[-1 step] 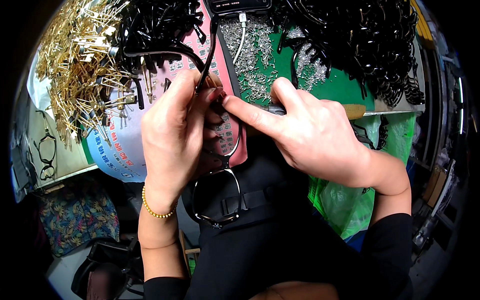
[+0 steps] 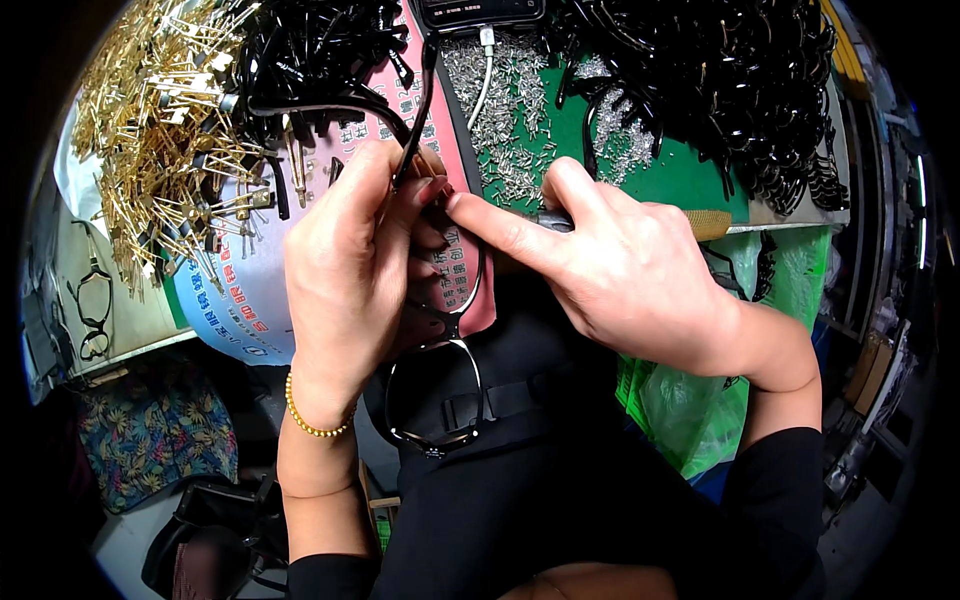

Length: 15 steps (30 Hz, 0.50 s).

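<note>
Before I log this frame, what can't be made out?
All in the head view:
- Eyeglass frame: part at the fingertips hidden by the left hand.
- Grey tool: tip and most of its body hidden by the right hand.
- Phone: upper part cut off by the top edge.
- Silver bits: too small to tell single shapes.
- Black heap on the right: cut off by the top edge.

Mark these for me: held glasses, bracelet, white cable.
Glasses (image 2: 452, 325): head view, on the dark bridge between the rims.
Bracelet (image 2: 318, 431): head view, on its gold beads, near the middle of the visible strand.
White cable (image 2: 489, 75): head view, on the cord below its plug.
</note>
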### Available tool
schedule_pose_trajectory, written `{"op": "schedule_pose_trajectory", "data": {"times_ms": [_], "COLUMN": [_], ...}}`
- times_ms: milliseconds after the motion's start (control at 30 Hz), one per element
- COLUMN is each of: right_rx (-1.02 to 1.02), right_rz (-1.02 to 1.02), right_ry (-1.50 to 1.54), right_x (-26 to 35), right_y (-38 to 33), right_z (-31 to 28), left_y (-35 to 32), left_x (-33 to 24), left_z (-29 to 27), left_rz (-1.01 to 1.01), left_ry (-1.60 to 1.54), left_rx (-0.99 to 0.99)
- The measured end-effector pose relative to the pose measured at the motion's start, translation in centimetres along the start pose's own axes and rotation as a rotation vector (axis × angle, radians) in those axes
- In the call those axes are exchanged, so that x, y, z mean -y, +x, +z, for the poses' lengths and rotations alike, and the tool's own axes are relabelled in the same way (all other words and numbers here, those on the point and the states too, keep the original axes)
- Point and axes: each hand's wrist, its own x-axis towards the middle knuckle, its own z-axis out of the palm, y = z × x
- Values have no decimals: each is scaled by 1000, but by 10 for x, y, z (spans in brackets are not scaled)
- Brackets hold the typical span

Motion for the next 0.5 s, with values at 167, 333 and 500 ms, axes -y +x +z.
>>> {"op": "schedule_pose_trajectory", "data": {"times_ms": [167, 333, 500], "right_rx": [7, -18, -56], "right_rz": [14, 15, 32], "right_ry": [-3, -88, -105], "right_x": [2, 7, 9], "right_y": [0, -1, -2], "right_z": [0, 4, 7], "left_y": [1, 1, 1], "left_x": [3, 4, 6], "left_z": [1, 2, 2], "left_rz": [-2, 26, 42], "left_ry": [-36, -16, 5], "left_rx": [-22, -28, -32]}}
